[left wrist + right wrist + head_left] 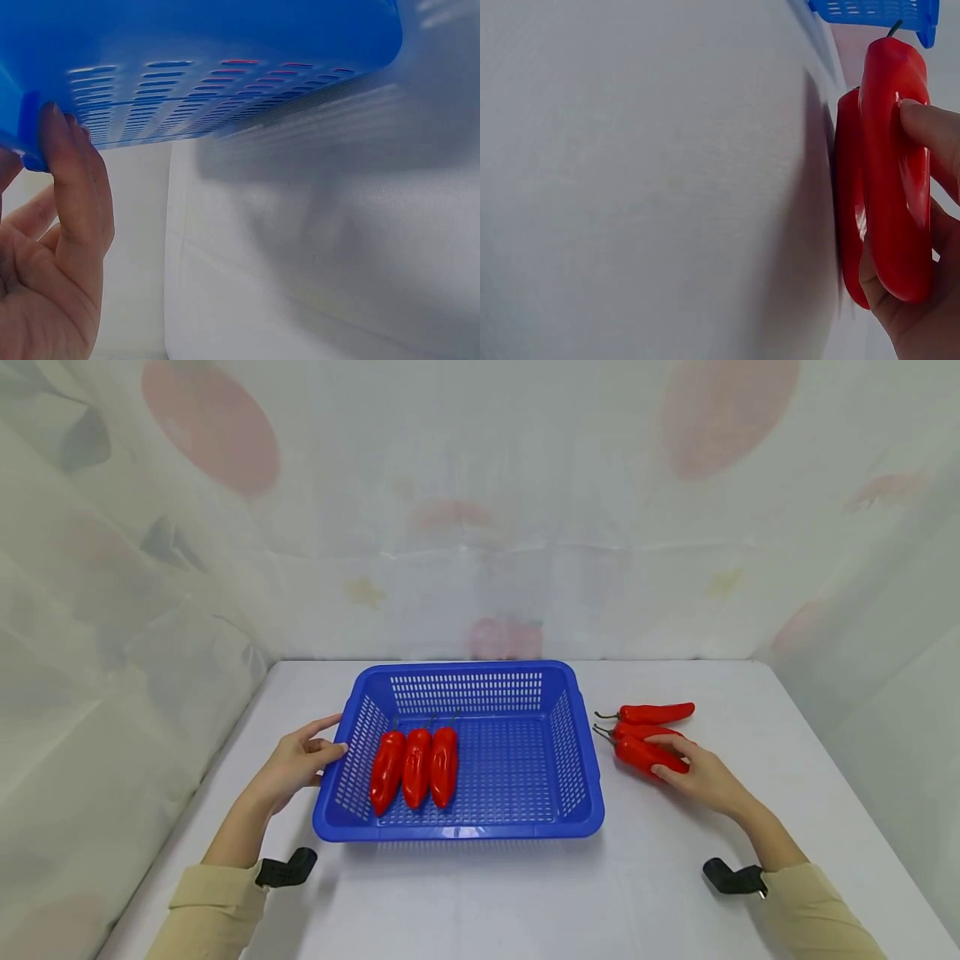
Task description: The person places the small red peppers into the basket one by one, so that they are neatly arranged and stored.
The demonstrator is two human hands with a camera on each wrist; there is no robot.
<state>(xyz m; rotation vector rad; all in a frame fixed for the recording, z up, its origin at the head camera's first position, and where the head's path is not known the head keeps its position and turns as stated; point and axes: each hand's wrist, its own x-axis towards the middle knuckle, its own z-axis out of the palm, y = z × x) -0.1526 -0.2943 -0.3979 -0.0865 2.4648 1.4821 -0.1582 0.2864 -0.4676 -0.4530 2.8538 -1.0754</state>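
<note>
Right hand (701, 777): fingers curl round a glossy red plastic chilli pepper (895, 172) with a dark stem, lying on the white table (675, 877) just right of the basket.
Left hand (296, 762): fingers pinch the left rim of the blue perforated plastic basket (573, 752).
Basket contents: three red peppers (415, 767) side by side, stems pointing away.
Beside: two more red peppers (656, 713) on the table.

head: above, looking forward and down over basket (465, 827) and table (465, 902)
left wrist: close, low beside the basket's (187, 67) wall
right wrist: close on peppers (892, 172); basket corner shared
</note>
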